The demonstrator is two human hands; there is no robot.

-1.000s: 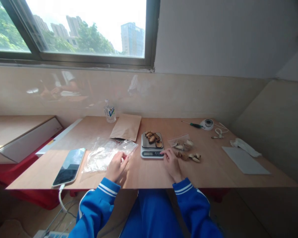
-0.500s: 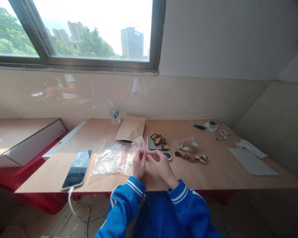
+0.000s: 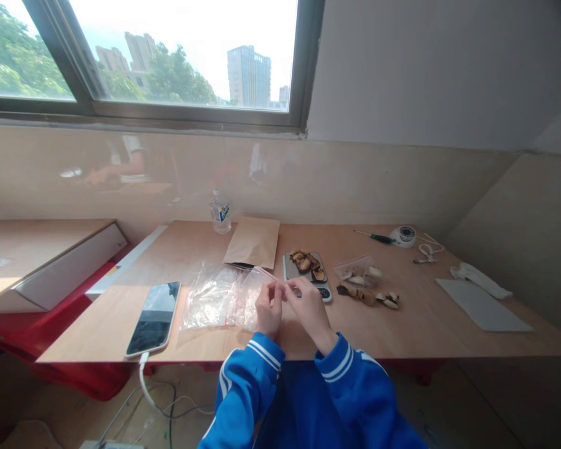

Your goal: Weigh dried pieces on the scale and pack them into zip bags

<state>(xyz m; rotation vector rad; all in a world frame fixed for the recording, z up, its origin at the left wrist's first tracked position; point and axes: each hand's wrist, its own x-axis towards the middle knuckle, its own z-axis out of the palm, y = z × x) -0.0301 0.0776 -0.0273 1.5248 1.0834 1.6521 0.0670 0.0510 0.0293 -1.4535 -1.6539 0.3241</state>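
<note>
My left hand [image 3: 269, 305] and my right hand [image 3: 306, 305] meet over the table, fingertips pinched along the red-striped top edge of a clear zip bag [image 3: 257, 284]. The bag hangs to the left of my fingers; part of it is behind my left hand. Just beyond my right hand, a kitchen scale [image 3: 288, 268] carries several dried brown mushroom slices [image 3: 305, 262]. More clear plastic bags [image 3: 210, 299] lie flat to the left. Right of the scale sit a filled zip bag [image 3: 359, 272] and a row of loose dried pieces [image 3: 367, 295].
A brown paper bag [image 3: 253, 242] and a plastic bottle [image 3: 221, 215] stand at the back. On the left lies a phone [image 3: 154, 318] with a cable hanging over the edge. Rightward are a screwdriver [image 3: 381, 239], a dome camera [image 3: 404, 236] and a white sheet [image 3: 484, 305].
The view has shifted slightly, so the table's things appear further right. Both hands keep pinching the bag's edge, which now slants down toward my right fingers.
</note>
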